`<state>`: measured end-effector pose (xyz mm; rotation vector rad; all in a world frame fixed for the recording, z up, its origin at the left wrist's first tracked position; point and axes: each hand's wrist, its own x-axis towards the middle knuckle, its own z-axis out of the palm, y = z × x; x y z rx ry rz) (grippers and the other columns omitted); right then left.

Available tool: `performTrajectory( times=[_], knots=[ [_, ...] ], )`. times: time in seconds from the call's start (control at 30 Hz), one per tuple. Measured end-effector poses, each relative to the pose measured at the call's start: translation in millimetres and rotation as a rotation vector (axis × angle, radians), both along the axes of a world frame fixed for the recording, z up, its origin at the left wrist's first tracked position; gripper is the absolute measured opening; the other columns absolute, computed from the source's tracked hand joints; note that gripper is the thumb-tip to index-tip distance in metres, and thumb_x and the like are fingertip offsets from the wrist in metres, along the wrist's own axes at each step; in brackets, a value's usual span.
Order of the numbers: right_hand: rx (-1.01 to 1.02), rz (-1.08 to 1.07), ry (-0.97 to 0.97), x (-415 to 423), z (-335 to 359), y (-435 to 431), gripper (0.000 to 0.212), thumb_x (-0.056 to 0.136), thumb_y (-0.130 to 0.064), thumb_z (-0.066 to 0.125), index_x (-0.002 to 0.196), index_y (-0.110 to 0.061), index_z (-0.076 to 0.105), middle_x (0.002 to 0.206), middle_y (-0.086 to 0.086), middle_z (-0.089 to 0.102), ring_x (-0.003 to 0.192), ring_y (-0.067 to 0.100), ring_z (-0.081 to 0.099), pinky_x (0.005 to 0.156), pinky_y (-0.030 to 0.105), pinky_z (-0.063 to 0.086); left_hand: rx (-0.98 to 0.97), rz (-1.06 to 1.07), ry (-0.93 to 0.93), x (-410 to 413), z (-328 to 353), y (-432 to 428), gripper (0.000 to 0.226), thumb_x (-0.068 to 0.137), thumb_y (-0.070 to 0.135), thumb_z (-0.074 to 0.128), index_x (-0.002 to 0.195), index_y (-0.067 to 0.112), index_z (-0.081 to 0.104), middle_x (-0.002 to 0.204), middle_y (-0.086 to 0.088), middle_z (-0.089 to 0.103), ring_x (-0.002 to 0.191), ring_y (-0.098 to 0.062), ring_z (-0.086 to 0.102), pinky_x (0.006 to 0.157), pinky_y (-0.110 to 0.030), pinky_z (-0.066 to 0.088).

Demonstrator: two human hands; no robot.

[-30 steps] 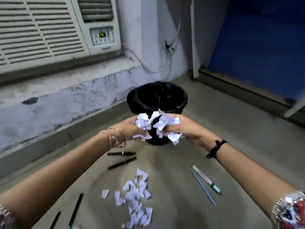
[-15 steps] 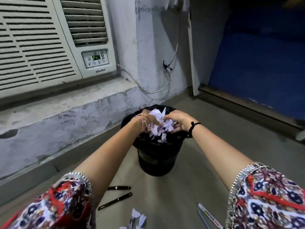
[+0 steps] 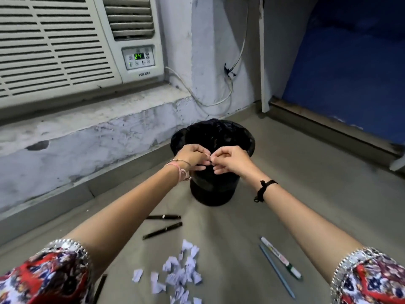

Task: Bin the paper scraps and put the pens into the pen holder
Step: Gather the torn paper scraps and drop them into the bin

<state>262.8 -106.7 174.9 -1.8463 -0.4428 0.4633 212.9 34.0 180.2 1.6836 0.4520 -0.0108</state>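
Over the bin (image 3: pixel 221 194) at 12 o'clock: left hand (image 3: pixel 192 155) and right hand (image 3: pixel 230 159) meet fingertip to fingertip, fingers curled, nothing visible in either.

Paper scraps (image 3: pixel 179 275) lie heaped on the floor at 6 o'clock of the hands, well apart from them. Likely near weightless, soft, crushable and prone to scatter, so best scooped in a cupped two-hand gather. Two black pens (image 3: pixel 163 224) lie near the bin at 7 o'clock, a white marker (image 3: pixel 281 257) and blue pen (image 3: pixel 277 270) at 5 o'clock: rigid, light, may roll, pinch mid-barrel. No pen holder in view.
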Motion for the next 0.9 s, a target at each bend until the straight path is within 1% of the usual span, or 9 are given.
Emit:
performTrajectory(
  times=[0.13, 0.2, 0.27, 0.33, 0.4, 0.5, 0.63, 0.77, 0.9],
  knots=[
    [-0.11, 0.093, -0.026, -61.4, -65.5, 0.2, 0.011, 0.089, -0.01, 0.062, 0.08, -0.01, 0.068, 0.071, 0.01, 0.066, 0.062, 0.017, 0.062, 0.063, 0.029, 0.061, 0.121, -0.043, 0.028, -80.7, -48.6, 4.4, 0.025, 0.087, 0.0, 0.051, 0.072, 0.019, 0.055, 0.07, -0.001, 0.061, 0.062, -0.006, 0.06, 0.06, -0.021, 0.046],
    [-0.226, 0.136, -0.119, -86.1, -109.0, -4.1, 0.01, 0.088, -0.015, 0.063, 0.086, -0.009, 0.07, 0.079, 0.011, 0.068, 0.071, 0.021, 0.065, 0.076, 0.035, 0.059, 0.277, -0.014, 0.04, -127.2, -90.4, 13.4, 0.017, 0.087, 0.003, 0.055, 0.078, 0.018, 0.057, 0.078, -0.002, 0.063, 0.073, -0.016, 0.062, 0.067, -0.025, 0.048],
    [-0.354, 0.221, -0.231, -111.0, -149.4, -11.4, 0.017, 0.088, -0.018, 0.062, 0.101, -0.009, 0.067, 0.1, 0.01, 0.068, 0.092, 0.024, 0.064, 0.083, 0.023, 0.047, 0.451, 0.03, 0.075, -182.0, -132.3, 21.7, 0.009, 0.087, 0.012, 0.057, 0.096, 0.012, 0.059, 0.099, -0.005, 0.065, 0.092, -0.022, 0.063, 0.081, -0.028, 0.047],
    [-0.443, 0.309, -0.284, -133.2, -185.6, -17.1, 0.032, 0.09, -0.024, 0.059, 0.119, -0.012, 0.058, 0.12, 0.007, 0.056, 0.112, 0.022, 0.055, 0.088, 0.02, 0.037, 0.538, 0.053, 0.13, -233.4, -167.1, 23.7, 0.04, 0.083, 0.035, 0.054, 0.114, 0.01, 0.055, 0.12, -0.008, 0.058, 0.109, -0.023, 0.057, 0.089, -0.023, 0.041],
    [-0.502, 0.362, -0.314, -150.3, -212.4, -18.0, 0.046, 0.092, -0.031, 0.056, 0.134, -0.017, 0.046, 0.138, 0.005, 0.043, 0.13, 0.021, 0.041, 0.099, 0.026, 0.036, 0.62, 0.031, 0.16, -265.4, -198.4, 23.8, 0.07, 0.076, 0.054, 0.041, 0.132, 0.013, 0.045, 0.138, -0.007, 0.046, 0.125, -0.021, 0.047, 0.095, -0.017, 0.032],
    [-0.555, 0.382, -0.358, -163.4, -240.0, -10.1, 0.06, 0.094, -0.039, 0.051, 0.147, -0.022, 0.03, 0.158, 0.005, 0.021, 0.147, 0.02, 0.016, 0.114, 0.033, 0.026, 0.724, 0.003, 0.229, -280.2, -238.8, 25.5, 0.068, 0.089, 0.049, 0.041, 0.147, 0.018, 0.022, 0.157, -0.002, 0.021, 0.144, -0.016, 0.02, 0.115, -0.025, 0.016],
    [-0.624, 0.527, -0.402, -177.2, -255.4, -2.2, 0.062, 0.095, -0.046, 0.045, 0.149, -0.026, 0.023, 0.162, 0.0, 0.011, 0.149, 0.018, 0.008, 0.117, 0.032, 0.018, 0.8, -0.14, 0.285, -281.3, -265.1, 11.9, 0.071, 0.087, 0.051, 0.026, 0.149, 0.023, 0.008, 0.16, 0.0, 0.005, 0.147, -0.014, 0.008, 0.118, -0.029, 0.004],
    [-0.557, 0.665, -0.492, -204.9, -253.5, -8.4, 0.059, 0.097, -0.044, 0.044, 0.149, -0.023, 0.026, 0.161, -0.001, 0.018, 0.148, 0.015, 0.014, 0.114, 0.027, 0.022, 0.735, -0.282, 0.215, -288.3, -261.0, -15.2, 0.062, 0.096, 0.043, 0.032, 0.149, 0.023, 0.007, 0.159, 0.002, 0.006, 0.147, -0.012, 0.008, 0.115, -0.022, -0.002],
    [-0.489, 0.668, -0.576, -229.1, -255.8, -29.6, 0.058, 0.096, -0.047, 0.042, 0.147, -0.024, 0.028, 0.156, -0.002, 0.029, 0.144, 0.014, 0.024, 0.115, 0.03, 0.029, 0.675, -0.199, 0.134, -324.5, -256.9, -22.4, 0.061, 0.094, 0.044, 0.036, 0.148, 0.024, 0.015, 0.158, 0.005, 0.015, 0.146, -0.009, 0.013, 0.121, -0.027, 0.007]
  ],
)
